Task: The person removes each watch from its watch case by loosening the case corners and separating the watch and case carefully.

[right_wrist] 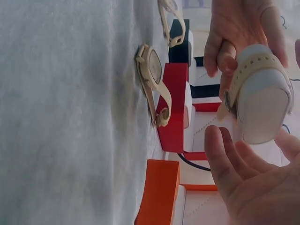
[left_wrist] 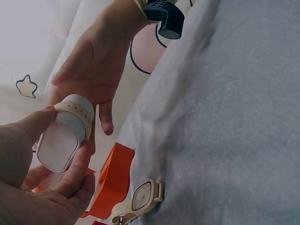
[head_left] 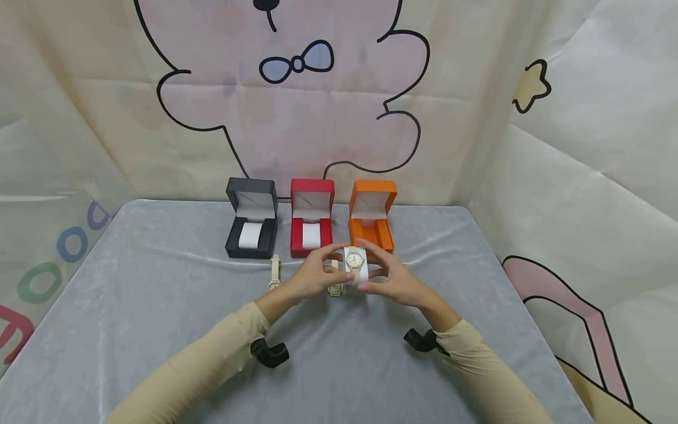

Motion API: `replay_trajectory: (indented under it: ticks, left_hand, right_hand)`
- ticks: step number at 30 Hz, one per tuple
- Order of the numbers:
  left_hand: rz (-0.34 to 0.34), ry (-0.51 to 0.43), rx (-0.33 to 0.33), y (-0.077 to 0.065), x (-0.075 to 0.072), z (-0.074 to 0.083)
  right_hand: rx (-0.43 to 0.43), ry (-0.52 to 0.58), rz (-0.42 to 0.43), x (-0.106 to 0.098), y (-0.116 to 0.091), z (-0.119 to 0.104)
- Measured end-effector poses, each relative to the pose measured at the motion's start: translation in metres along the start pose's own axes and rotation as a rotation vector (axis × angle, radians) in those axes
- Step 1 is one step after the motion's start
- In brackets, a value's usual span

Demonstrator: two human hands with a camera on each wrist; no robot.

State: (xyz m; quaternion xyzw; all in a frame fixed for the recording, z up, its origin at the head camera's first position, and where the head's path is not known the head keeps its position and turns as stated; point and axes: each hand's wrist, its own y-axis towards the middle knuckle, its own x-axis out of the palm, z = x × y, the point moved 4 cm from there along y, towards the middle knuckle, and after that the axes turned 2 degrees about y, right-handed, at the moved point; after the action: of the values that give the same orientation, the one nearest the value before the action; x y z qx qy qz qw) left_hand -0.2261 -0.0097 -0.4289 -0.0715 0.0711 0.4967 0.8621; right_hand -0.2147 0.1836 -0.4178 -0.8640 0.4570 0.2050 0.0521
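Note:
My left hand [head_left: 308,277] grips a white watch cushion [head_left: 364,272] between thumb and fingers, above the table. A cream-strapped watch [head_left: 354,259] with a round dial is wrapped around that cushion. My right hand [head_left: 398,284] is held beside the cushion with its fingers spread and relaxed; in the right wrist view its fingertips [right_wrist: 214,136] stand apart from the cushion. Behind both hands an orange watch box [head_left: 372,231] stands with its lid up and no cushion inside. A second cream watch [left_wrist: 142,196] lies on the table under my left hand.
A black box [head_left: 251,253] and a red box [head_left: 311,252] stand left of the orange one, lids up, each with a white cushion. Another cream watch [head_left: 275,272] lies before the black box. Grey cloth [head_left: 339,377] covers the table; printed curtains [head_left: 328,123] stand behind.

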Motion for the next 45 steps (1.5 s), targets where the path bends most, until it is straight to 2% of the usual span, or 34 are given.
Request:
replay_trajectory:
  ticks: [9,25,33,45]
  left_hand:
    - [-0.005,0.012,-0.026,-0.004,0.002,0.001]
    - [0.008,0.020,0.001,-0.008,0.002,0.005]
    - [-0.019,0.005,-0.003,-0.008,0.004,0.003]
    - [-0.048,0.005,-0.003,-0.011,0.001,0.000]
  right_hand:
    - [-0.020,0.027,-0.005,0.011,0.005,0.001]
    - [-0.003,0.005,0.071,0.017,0.011,0.004]
    - [-0.037,0.040,0.030,0.019,0.013,0.002]
    - [-0.041,0.048,-0.022,0.020,0.013,0.004]
